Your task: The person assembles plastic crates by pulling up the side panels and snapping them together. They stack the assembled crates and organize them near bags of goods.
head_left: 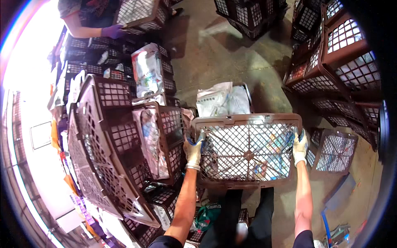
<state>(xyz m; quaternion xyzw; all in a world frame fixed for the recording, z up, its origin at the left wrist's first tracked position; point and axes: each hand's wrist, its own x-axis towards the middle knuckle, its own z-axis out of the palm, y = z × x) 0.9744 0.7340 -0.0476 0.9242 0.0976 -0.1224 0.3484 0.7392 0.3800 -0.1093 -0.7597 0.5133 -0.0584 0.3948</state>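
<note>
From the head camera, both gloved hands grip one brown lattice crate (246,149), held out in front of the body with its mesh bottom tilted toward the camera. The left hand (193,152) is clamped on the crate's left edge, the right hand (300,146) on its right edge, so the two are well apart with the crate between them. Through the mesh, pale packages show (too blurred to tell what kind). Just beyond the crate's upper rim lies a white bag (223,99) on the concrete floor (248,62). To the left stands a tilted stack of brown crates (107,153), some holding wrapped goods. On the right, more stacked crates (343,62) rise along the wall. At the upper left, another person's gloved hand (112,31) holds a further crate (138,12).
</note>
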